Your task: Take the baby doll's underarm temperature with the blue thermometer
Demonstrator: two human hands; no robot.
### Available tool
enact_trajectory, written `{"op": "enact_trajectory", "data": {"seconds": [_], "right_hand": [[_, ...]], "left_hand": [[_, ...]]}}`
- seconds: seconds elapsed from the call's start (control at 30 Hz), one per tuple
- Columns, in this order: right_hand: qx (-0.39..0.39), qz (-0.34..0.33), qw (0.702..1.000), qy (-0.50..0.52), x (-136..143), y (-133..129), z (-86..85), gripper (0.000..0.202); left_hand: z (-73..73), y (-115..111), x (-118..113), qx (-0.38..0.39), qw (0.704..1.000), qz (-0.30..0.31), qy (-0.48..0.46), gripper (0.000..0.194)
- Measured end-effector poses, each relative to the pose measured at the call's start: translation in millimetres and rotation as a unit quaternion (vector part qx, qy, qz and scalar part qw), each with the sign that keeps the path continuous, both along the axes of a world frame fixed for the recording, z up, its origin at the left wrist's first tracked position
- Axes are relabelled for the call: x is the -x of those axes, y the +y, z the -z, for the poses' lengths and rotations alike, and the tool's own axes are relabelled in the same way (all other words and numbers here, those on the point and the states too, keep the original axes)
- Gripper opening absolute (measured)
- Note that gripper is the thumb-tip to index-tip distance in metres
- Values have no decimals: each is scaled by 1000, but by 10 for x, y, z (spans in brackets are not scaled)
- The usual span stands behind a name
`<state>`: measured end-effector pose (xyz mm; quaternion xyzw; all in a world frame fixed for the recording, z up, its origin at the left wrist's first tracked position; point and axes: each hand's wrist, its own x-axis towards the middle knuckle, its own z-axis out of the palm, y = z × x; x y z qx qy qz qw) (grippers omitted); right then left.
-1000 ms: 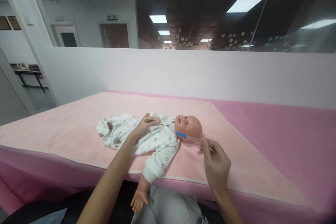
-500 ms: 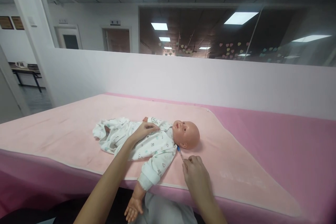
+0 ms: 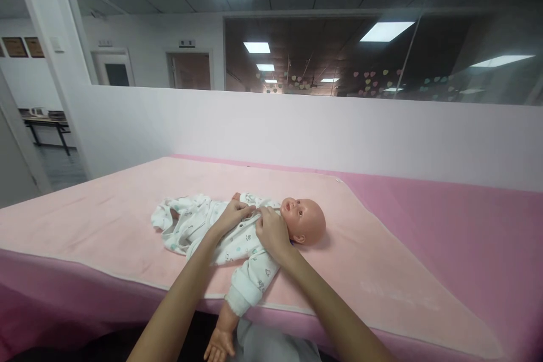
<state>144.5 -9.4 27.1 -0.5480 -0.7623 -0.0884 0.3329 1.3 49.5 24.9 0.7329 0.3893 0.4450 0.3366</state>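
A bald baby doll (image 3: pixel 306 220) lies on its back, head to the right, in a white printed baby outfit (image 3: pixel 235 249). My left hand (image 3: pixel 235 216) rests on the outfit's chest, its fingers drawn together at the front opening. Close beside it, my right hand (image 3: pixel 272 232) has its fingers bent and pinched on the cloth just below the collar. Both sets of fingertips are partly hidden. A small blue bit (image 3: pixel 292 242) shows between my right wrist and the doll's neck; the rest of that object is out of sight. The doll's near arm (image 3: pixel 223 331) hangs over the table edge.
Under the doll a pale pink mat (image 3: pixel 106 220) covers the table, with darker pink cloth (image 3: pixel 479 226) at the right. A low white partition (image 3: pixel 318 130) stands behind it, with glass above. Grey-clad legs (image 3: pixel 271 342) are below the front edge.
My right hand has let go of the thin blue-ended stick by the doll's shoulder and moved up and left onto the outfit's chest. My left hand stays at the chest, its fingers now more drawn in.
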Motion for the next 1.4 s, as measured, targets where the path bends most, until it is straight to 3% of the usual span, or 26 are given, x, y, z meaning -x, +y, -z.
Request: {"op": "enact_trajectory", "data": {"seconds": [0.2, 0.37, 0.47, 0.53, 0.67, 0.8, 0.93, 1.13, 1.4], "right_hand": [[-99, -84, 961, 244, -35, -15, 233, 24], [-113, -87, 932, 334, -16, -6, 285, 18], [-111, -93, 923, 356, -14, 10, 292, 18], [-109, -92, 920, 366, -14, 8, 287, 17], [-96, -83, 920, 371, -14, -15, 263, 17], [-91, -80, 920, 373, -9, -20, 253, 13], [-89, -74, 917, 381, -4, -2, 264, 11], [-82, -85, 909, 400, 3, 34, 285, 9], [-92, -81, 910, 397, 4, 49, 304, 7]], "left_hand": [[10, 20, -2, -21, 999, -16, 24, 48], [-192, 41, -50, -21, 988, -45, 146, 29], [-351, 51, -124, -59, 978, -76, 186, 35], [-389, 50, -180, -64, 981, -25, 179, 33], [-281, 34, -225, -34, 981, 121, 150, 28], [-166, 13, -187, -8, 980, 150, 132, 24], [-166, -63, -170, 4, 983, 171, 68, 24], [-156, -146, -165, 42, 993, 106, -20, 31], [-161, -117, -160, 37, 996, 76, -12, 26]]}}
